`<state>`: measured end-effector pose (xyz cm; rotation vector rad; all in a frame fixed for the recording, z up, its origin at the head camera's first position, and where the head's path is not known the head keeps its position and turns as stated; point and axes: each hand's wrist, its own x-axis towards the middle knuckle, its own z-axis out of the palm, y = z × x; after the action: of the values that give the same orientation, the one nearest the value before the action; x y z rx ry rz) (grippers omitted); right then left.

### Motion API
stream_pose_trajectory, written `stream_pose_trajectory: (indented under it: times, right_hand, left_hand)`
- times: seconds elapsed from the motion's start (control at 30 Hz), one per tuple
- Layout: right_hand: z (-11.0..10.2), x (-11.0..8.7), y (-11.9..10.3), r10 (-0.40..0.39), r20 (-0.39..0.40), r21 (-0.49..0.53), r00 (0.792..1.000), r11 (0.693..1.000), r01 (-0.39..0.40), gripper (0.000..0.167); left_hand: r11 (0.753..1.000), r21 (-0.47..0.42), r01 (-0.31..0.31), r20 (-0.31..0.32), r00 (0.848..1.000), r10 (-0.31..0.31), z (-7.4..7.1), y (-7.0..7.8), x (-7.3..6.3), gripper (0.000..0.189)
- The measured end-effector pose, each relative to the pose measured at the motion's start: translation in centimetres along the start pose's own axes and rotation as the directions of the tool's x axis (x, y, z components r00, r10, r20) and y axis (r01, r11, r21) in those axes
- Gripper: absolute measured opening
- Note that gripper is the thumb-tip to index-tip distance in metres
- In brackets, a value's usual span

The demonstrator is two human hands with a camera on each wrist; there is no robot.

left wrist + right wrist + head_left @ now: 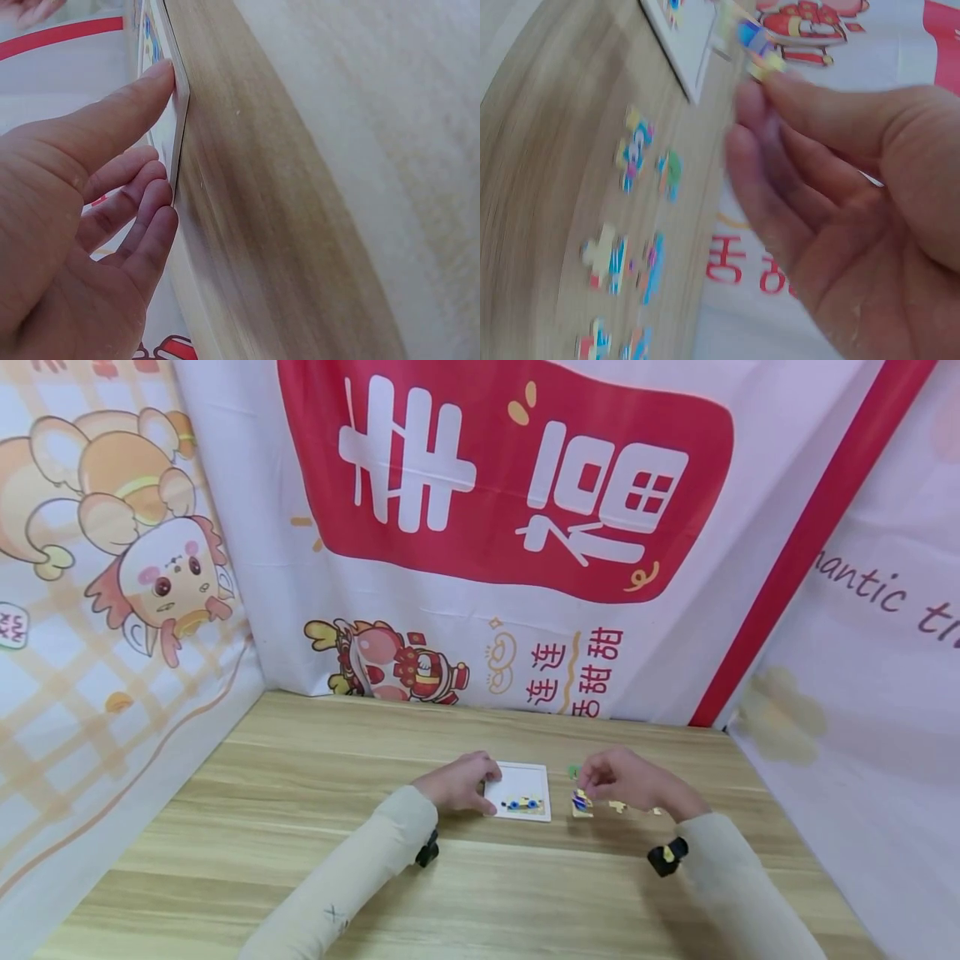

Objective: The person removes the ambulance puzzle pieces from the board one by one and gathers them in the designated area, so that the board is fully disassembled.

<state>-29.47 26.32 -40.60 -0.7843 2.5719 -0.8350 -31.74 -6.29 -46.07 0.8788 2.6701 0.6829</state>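
A white-framed puzzle tray (517, 766) lies flat on the table, with joined picture pieces (525, 805) along its near side. My left hand (459, 782) is at the tray's left edge. In the left wrist view its thumb (154, 86) rests on the frame and the fingertips touch the edge further along. To the right of the tray, my right hand (626, 778) pinches a blue and yellow puzzle piece (756, 41) between thumb and fingers, raised off the table. Motion blurs the piece's picture.
Several loose puzzle pieces lie right of the tray, among them a blue and yellow one (635, 150), one with green (672, 171) and a pale one (606, 259). Printed cloth walls (487, 585) enclose the wooden table (315, 777) at the back and sides.
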Motion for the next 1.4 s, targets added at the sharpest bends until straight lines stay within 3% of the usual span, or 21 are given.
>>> stream_pose_trajectory:
  times: [0.17,0.43,0.63,0.93,1.1,1.4]
  right_hand:
    - [0.3,-1.5,1.2,0.006,0.053,-0.01,0.999,1.0,-0.005,0.007]
    - [2.7,-1.8,3.5,0.064,-0.02,0.008,0.998,0.998,-0.064,0.007]
    - [3.8,-1.7,3.7,0.08,-0.092,-0.013,0.993,0.997,-0.082,0.007]
    - [3.7,-1.5,2.8,0.138,-0.108,-0.063,0.985,0.987,-0.145,0.007]
    - [3.2,-0.7,1.3,0.126,-0.085,-0.099,0.988,0.986,-0.134,0.004]
    - [3.9,3.0,-2.3,-0.021,0.006,-0.192,1.0,0.981,0.022,0.008]
  left_hand:
    - [1.0,-0.009,0.022,0.005,1.0,-0.022,0.0,0.1,0.0,0.053]
    - [1.0,0.002,0.018,0.003,1.0,-0.018,0.1,0.2,-0.1,0.054]
    - [1.0,0.007,0.016,0.003,1.0,-0.016,0.1,0.1,0.0,0.054]
    - [1.0,0.017,-0.001,0.004,1.0,0.001,0.1,0.0,0.2,0.054]
    - [1.0,0.02,0.001,0.006,1.0,-0.001,0.0,-0.1,0.2,0.055]
    - [1.0,0.028,-0.002,0.003,1.0,0.002,0.1,-0.2,0.2,0.054]
